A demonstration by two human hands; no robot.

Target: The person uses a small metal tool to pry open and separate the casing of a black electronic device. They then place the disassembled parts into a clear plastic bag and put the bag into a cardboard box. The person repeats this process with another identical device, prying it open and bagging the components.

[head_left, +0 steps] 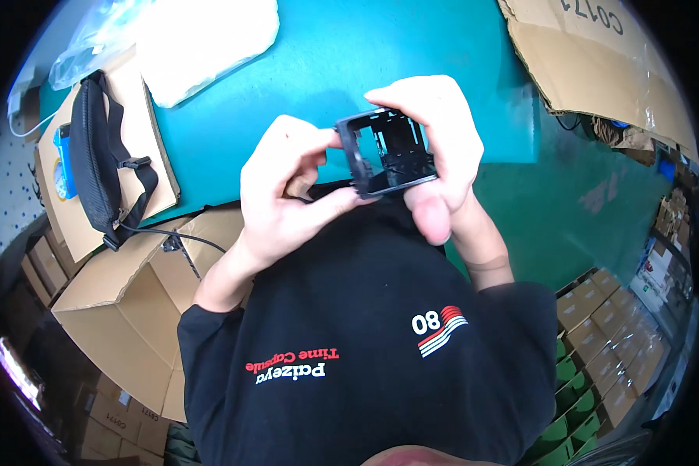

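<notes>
Both hands hold a small black open plastic frame (386,152) just above the near edge of a teal table (326,62), close to my chest. My left hand (287,186) pinches the frame's left side, thumb under it and fingers curled on top. My right hand (435,147) wraps its right side, fingers over the top edge and thumb pointing down toward me. The frame is hollow, with thin ribs and slots visible inside. My black shirt fills the lower middle of the view.
A black strap bag (97,159) lies on flat cardboard (144,147) at the table's left, with a white plastic bag (202,43) behind it. An open cardboard box (124,318) stands at lower left. Folded cardboard (598,62) sits upper right. Stacked boxes (613,349) line the green floor at right.
</notes>
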